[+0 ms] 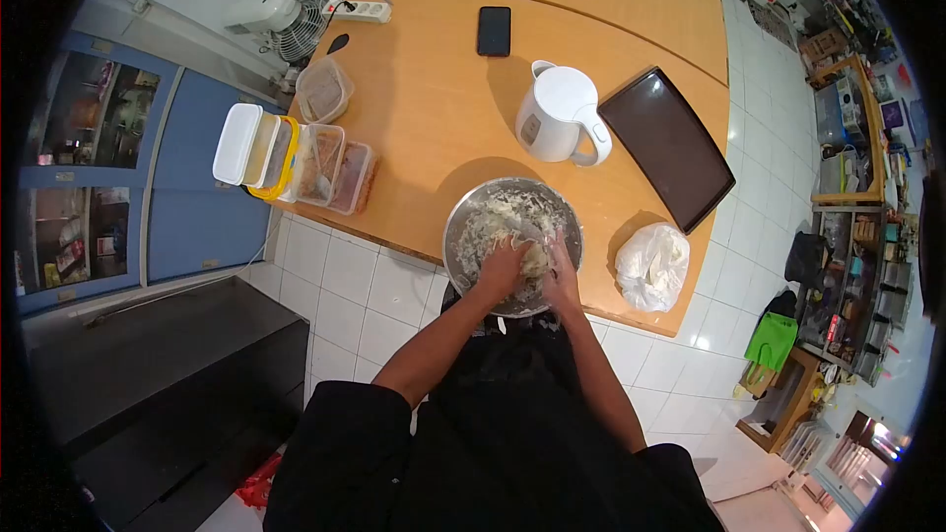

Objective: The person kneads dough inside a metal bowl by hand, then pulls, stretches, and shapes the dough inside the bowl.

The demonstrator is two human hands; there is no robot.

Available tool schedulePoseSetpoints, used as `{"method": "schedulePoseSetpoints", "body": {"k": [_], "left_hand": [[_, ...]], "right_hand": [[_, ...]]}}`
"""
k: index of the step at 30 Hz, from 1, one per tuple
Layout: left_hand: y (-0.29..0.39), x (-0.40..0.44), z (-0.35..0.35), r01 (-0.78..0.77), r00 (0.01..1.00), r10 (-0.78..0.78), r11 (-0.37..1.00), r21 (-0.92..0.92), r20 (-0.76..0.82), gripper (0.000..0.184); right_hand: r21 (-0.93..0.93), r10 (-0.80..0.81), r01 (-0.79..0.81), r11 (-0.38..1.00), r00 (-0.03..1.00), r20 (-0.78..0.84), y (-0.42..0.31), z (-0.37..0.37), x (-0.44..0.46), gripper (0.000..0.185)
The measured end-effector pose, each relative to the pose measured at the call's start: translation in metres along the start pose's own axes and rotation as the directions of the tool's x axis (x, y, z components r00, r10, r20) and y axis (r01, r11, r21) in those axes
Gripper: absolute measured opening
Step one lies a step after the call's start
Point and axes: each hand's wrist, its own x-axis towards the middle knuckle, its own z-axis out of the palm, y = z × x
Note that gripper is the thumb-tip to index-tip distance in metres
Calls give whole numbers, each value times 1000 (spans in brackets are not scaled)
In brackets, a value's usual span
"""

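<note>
A round metal bowl (457,271) at the table's front edge holds a pale, crumbly, dough-like mixture (483,227). Both my hands are inside it. My left hand (501,268) presses into the mixture near the middle, its fingertips buried and coated. Just to the right, my right hand (562,276) lies along the bowl's inner right side, fingers stretched out and dusted white. Between the two hands sits a lump of the mixture (535,259).
Behind the bowl stands a white kettle (562,108), with a dark tray (670,148) to its right. A white plastic bag (652,268) lies at the right front. Plastic containers (320,163) line the left edge. A phone (494,32) lies farther back.
</note>
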Motion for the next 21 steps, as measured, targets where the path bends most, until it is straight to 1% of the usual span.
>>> {"method": "schedulePoseSetpoints", "body": {"k": [2,3,4,5,8,11,14,17,21], "left_hand": [[-4,-2,-3,-23,1000,24,997,-68,5,71],[-29,13,-25,-68,996,60,989,-131,-62,71],[-23,13,-18,-125,990,105,958,-258,-90,71],[-25,14,-19,-177,981,138,917,-358,-133,71],[-2,-11,-44,-314,949,302,930,-191,-87,70],[8,-24,-52,-263,963,267,961,-83,45,64],[-9,-13,-22,-411,910,404,910,-60,-97,62],[-11,-15,-22,-489,856,468,871,-52,-217,62],[-15,-15,-17,-461,884,438,875,-150,-166,59]], "right_hand": [[220,47,-36,975,998,-46,0,5,-2,64],[401,89,-59,914,994,-58,-2,26,28,63],[527,190,-130,840,980,-61,-4,17,22,62],[655,272,-177,734,961,-45,-7,19,24,62],[807,245,-97,583,968,-60,-33,16,21,68],[802,383,-224,554,924,-7,-54,12,24,75],[850,273,-281,445,947,170,-57,4,25,81],[902,279,-256,348,947,161,-54,-2,30,80],[901,306,-323,290,923,232,-61,-7,25,87]]}}
